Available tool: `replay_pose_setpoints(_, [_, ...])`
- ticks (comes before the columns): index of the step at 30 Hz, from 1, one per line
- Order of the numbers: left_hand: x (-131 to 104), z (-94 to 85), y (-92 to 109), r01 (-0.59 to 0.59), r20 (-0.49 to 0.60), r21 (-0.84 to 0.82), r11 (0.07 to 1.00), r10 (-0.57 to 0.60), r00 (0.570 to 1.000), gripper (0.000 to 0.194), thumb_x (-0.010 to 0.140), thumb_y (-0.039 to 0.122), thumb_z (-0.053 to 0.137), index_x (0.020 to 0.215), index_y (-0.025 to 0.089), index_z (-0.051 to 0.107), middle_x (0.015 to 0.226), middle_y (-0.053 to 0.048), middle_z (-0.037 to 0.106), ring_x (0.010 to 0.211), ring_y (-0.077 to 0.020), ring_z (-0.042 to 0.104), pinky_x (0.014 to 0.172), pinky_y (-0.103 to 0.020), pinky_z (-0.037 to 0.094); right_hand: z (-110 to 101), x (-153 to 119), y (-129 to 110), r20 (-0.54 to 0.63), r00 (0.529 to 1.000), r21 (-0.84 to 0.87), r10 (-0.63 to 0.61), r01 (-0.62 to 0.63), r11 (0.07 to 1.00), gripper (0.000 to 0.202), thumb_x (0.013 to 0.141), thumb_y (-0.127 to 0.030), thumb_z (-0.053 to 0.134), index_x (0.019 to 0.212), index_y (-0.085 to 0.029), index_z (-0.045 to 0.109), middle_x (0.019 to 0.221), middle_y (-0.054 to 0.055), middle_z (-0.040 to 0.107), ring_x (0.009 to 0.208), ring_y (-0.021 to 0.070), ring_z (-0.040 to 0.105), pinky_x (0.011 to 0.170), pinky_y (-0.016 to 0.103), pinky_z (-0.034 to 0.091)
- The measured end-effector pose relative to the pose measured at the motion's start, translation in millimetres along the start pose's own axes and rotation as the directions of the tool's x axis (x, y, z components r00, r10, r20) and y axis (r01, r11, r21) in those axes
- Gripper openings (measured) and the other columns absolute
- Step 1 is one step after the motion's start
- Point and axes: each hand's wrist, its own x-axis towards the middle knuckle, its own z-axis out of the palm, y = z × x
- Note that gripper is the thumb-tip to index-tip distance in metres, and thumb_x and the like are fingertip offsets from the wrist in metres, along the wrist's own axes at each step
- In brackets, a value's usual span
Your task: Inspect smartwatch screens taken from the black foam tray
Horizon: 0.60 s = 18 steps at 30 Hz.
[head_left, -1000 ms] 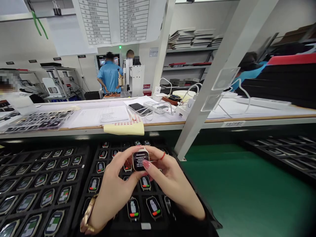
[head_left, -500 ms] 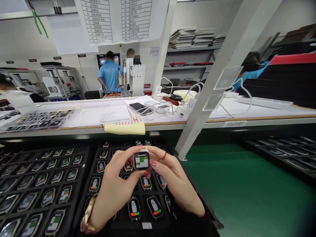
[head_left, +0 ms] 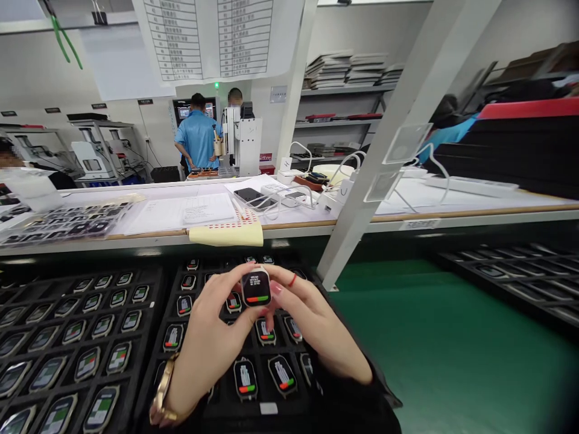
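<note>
Left hand (head_left: pixel 215 322) is pinching a watch (head_left: pixel 256 284), not yet in the tray (head_left: pixel 239 416) but already showing its bar (head_left: pixel 257 299), right hand (head_left: pixel 314 316) half-curling alongside, grip unclear.

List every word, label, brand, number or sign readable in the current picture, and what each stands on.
"H", apparently: small white card.
"U", or a mark like it: white box.
Held smartwatch: lines of text above a red-and-green bar, too small to read.
Tray smartwatches: too small.
Hanging chart: printed rows, too blurred.
Bench-edge label, wall sign: too blurred.
No brand is legible.
</note>
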Motion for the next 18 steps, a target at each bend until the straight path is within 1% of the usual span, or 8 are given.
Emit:
replay_pose_setpoints(2, [1,-0.3,-4,0.021,0.023,0.018,1.0,-0.021,1.0,0.058,0.087,0.019,0.07,0.132,0.049,0.05,0.12,0.009,0.061,0.099,-0.0146,0.055,0.096,-0.028,0.044,0,1,3,0.016,0.999,0.04,0.037,-0.037,0.998,0.047,0.095,-0.042,0.063,0.137,-0.022,0.054,0.111,0.007,0.063,0.069,0.0129,0.058,0.056,0.023,0.054])
replay_pose_setpoints(5, [2,-2.8,-12,0.08,0.133,0.035,0.996,-0.084,0.988,0.059,0.091,0.025,0.066,0.138,0.049,0.043,0.129,0.007,0.055,0.103,-0.0148,0.056,0.096,-0.03,0.045,-2,1,11,0.027,0.996,0.106,0.091,-0.093,0.99,0.066,0.088,-0.034,0.074,0.144,-0.024,0.041,0.113,0.008,0.061,0.092,0.0179,0.061,0.058,0.021,0.055])
replay_pose_setpoints(7, [3,-7.9,-18,0.119,0.206,0.053,0.992,-0.127,0.97,0.069,0.089,0.026,0.067,0.144,0.049,0.032,0.136,0.005,0.049,0.103,-0.014,0.057,0.094,-0.029,0.047,-8,0,18,0.059,0.988,0.101,0.144,-0.15,0.984,0.063,0.084,-0.03,0.078,0.139,-0.022,0.046,0.117,0.009,0.061,0.1,0.0191,0.061,0.061,0.02,0.055])
replay_pose_setpoints(9, [4,-16.8,-23,0.137,0.217,0.068,0.988,-0.149,0.965,0.078,0.088,0.028,0.07,0.147,0.05,0.025,0.141,0.004,0.043,0.104,-0.0131,0.057,0.092,-0.028,0.048,-18,1,27,0.089,0.972,0.045,0.219,-0.224,0.974,0.06,0.081,-0.028,0.08,0.134,-0.019,0.051,0.117,0.01,0.062,0.098,0.0184,0.062,0.064,0.021,0.056])
replay_pose_setpoints(12, [5,-34.8,-30,0.123,0.132,0.048,0.991,-0.129,0.983,0.065,0.091,0.034,0.065,0.145,0.047,0.031,0.139,0.004,0.043,0.101,-0.0115,0.058,0.09,-0.027,0.049,-37,7,46,0.068,0.934,-0.128,0.352,-0.342,0.931,0.066,0.081,-0.031,0.078,0.138,-0.014,0.05,0.105,0.01,0.067,0.088,0.0174,0.064,0.06,0.021,0.053])
replay_pose_setpoints(14, [6,-46.3,-33,0.104,0.051,0.017,0.994,-0.105,0.993,0.053,0.095,0.039,0.06,0.143,0.042,0.038,0.136,0.002,0.045,0.099,-0.0114,0.058,0.089,-0.027,0.05,-49,16,64,0.027,0.91,-0.33,0.413,-0.382,0.864,0.068,0.084,-0.033,0.073,0.142,-0.011,0.047,0.099,0.009,0.068,0.078,0.0163,0.063,0.05,0.019,0.047])
replay_pose_setpoints(16, [6,-54.9,-33,0.097,-0.024,-0.01,0.995,-0.097,0.995,0.048,0.096,0.042,0.058,0.141,0.038,0.043,0.133,-0.001,0.048,0.097,-0.0121,0.059,0.087,-0.027,0.051,-56,29,85,-0.007,0.902,-0.586,0.433,-0.355,0.729,0.064,0.087,-0.03,0.068,0.144,-0.01,0.046,0.095,0.007,0.068,0.064,0.0134,0.059,0.045,0.02,0.044])
replay_pose_setpoints(18, [5,-59.9,-32,0.105,-0.08,-0.039,0.994,-0.107,0.991,0.045,0.096,0.042,0.058,0.139,0.035,0.047,0.13,-0.003,0.05,0.093,-0.0125,0.06,0.083,-0.027,0.052,-57,41,104,-0.03,0.904,-0.684,0.427,-0.331,0.65,0.06,0.084,-0.02,0.069,0.14,-0.007,0.052,0.085,0.004,0.068,0.059,0.0128,0.057,0.049,0.021,0.044])
